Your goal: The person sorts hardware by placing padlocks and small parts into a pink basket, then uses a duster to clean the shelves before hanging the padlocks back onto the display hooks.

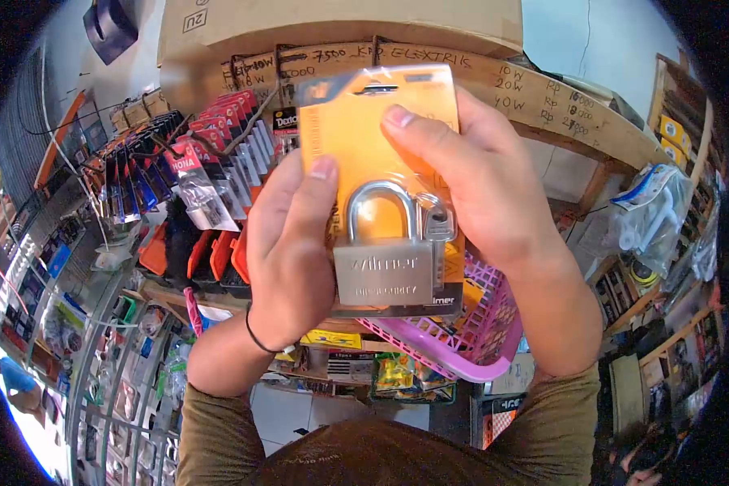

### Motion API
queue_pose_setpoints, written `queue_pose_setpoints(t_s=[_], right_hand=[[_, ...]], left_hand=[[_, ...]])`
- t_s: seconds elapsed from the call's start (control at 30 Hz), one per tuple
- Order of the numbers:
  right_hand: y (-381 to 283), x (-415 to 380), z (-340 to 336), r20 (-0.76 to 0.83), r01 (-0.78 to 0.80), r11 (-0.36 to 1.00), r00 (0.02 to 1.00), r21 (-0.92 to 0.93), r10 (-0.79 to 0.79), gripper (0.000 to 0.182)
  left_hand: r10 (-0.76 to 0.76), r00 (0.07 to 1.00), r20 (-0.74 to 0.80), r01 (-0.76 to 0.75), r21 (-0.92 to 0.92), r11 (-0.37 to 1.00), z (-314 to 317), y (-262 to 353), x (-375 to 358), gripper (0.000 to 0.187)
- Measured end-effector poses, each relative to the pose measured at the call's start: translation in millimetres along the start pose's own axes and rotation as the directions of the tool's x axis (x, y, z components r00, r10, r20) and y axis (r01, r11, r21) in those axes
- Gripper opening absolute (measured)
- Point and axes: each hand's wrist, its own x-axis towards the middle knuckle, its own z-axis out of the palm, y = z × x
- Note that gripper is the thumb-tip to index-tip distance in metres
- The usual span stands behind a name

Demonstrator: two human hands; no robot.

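Note:
A packaged padlock (385,271) with a silver body and shackle is held up close to the camera on its orange backing card (352,113). Small keys (439,219) sit beside the shackle. My left hand (292,235) grips the card's left edge, thumb on the front. From the upper right, my right hand (486,170) holds the card with its thumb pressed on the front. The fingers behind the card are hidden.
Behind the card is a purple plastic basket (470,368). Hanging packs (202,190) crowd rods at the left, near orange-fronted bins (223,255). Handwritten cardboard (535,93) runs along the back. A glass shelf rack (97,348) stands left; bagged white fittings (652,215) hang right.

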Motion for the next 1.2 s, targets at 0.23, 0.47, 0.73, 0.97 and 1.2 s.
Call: queue_pose_setpoints(t_s=[0.23, 0.47, 0.73, 0.97, 1.2], right_hand=[[28.5, -1.6, -2.7, -0.037, -0.050, 0.994, 0.998, 0.102, 0.054, 0.023], [64.4, 7.4, -29.2, -0.107, -0.076, 0.915, 0.994, -0.397, 0.036, 0.027], [74.4, 31.7, -47.9, -0.203, -0.138, 0.369, 0.969, -0.919, -0.143, 0.049], [68.5, -34.3, -86.9, -0.176, -0.246, 0.446, 0.965, -0.861, 0.192, 0.055], [120.1, -98.6, -141.8, 0.092, -0.079, 0.253, 0.796, -0.964, 0.599, 0.031]], left_hand=[[-0.111, 0.994, -0.003, 0.111, 0.033, 0.993, -14.2, -15.3, 1.7, 0.032], [0.110, 0.989, -0.100, -0.057, 0.428, 0.902, -38.1, -81.4, 23.4, 0.025], [0.177, 0.975, -0.133, 0.038, 0.890, 0.454, -49.3, -93.3, 60.2, 0.035], [0.622, 0.783, -0.022, -0.320, 0.843, 0.433, -40.3, -136.3, 3.6, 0.012], [0.416, 0.720, 0.556, -0.674, 0.704, 0.225, 8.5, -145.9, -15.6, 0.022]])
